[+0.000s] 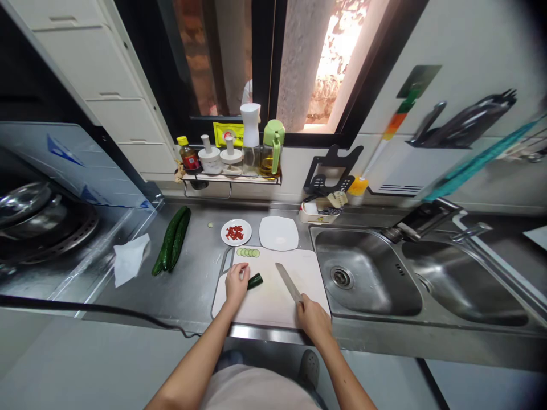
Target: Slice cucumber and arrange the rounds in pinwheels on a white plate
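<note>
My right hand (314, 316) grips a kitchen knife (289, 282) by its handle, the blade lying low over the white cutting board (277, 307) and pointing away to the left. On the board's left half, my left hand (236, 285) has its fingers curled together; what they pinch, if anything, is too small to make out. Beside that hand lies a cut piece of cucumber (255, 281), partly hidden by it. A short row of overlapping cucumber slices (248, 252) rests near the board's far left edge. Behind the board stand a round plate (224, 234) of chopped red pieces and a white square plate (278, 233).
Whole cucumbers (174, 239) and a crumpled white paper (131, 259) lie on the steel counter to the left. A double sink (367, 302) adjoins the board's right. A seasoning shelf (235, 179) hangs below the window; a stove with a pot (32, 210) is far left.
</note>
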### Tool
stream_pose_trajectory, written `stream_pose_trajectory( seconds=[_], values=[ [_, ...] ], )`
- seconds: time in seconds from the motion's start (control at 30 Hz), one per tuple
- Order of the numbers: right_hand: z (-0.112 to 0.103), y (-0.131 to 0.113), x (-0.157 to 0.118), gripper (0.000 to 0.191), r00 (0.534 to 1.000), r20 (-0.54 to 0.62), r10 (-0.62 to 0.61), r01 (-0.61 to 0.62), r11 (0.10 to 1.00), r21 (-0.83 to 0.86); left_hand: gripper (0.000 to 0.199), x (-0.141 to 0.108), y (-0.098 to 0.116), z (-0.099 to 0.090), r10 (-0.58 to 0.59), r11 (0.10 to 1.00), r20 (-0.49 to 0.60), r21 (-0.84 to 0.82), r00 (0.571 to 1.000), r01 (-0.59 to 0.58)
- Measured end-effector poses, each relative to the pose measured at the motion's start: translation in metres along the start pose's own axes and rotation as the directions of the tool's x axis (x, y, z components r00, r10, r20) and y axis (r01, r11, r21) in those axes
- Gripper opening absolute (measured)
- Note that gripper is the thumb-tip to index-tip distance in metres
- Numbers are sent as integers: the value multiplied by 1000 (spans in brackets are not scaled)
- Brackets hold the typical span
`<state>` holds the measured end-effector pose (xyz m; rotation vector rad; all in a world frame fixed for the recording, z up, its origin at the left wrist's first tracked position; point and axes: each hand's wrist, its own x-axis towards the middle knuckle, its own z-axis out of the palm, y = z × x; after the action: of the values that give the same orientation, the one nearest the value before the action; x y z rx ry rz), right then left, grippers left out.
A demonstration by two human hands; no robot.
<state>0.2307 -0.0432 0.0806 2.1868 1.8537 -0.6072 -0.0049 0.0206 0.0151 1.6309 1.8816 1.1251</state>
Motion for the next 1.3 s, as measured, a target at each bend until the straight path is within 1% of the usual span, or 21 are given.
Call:
stream_pose_trajectory(
  seconds=[0.13,0.33,0.57,0.7,0.9,1.07,1.3],
  values=[
    [-1,-1,0,33,1000,1,2,-2,1000,2,22,-18,-1,-1,105,994,6,11,994,-105],
    [-2,-1,-1,32,1000,-2,-10,10,1000,-9,21,-28,-1,3,201,979,25,15,979,-202],
    [-3,-1,-2,32,1000,-6,-4,4,1000,3,21,-36,-5,2,221,975,35,11,975,-221],
    [-4,-1,-2,32,1000,-6,-4,4,1000,-1,21,-35,-2,1,236,972,24,7,971,-236],
    [-7,-2,2,31,997,17,-70,71,997,-32,23,-27,0,4,243,970,55,6,968,-244],
    [-14,-14,0,31,995,25,-101,101,994,-27,24,-26,-4,9,263,965,85,-14,961,-262],
    [-21,-39,-6,33,982,0,-186,186,982,23,25,-27,-7,10,279,960,114,-25,954,-278]
  ],
)
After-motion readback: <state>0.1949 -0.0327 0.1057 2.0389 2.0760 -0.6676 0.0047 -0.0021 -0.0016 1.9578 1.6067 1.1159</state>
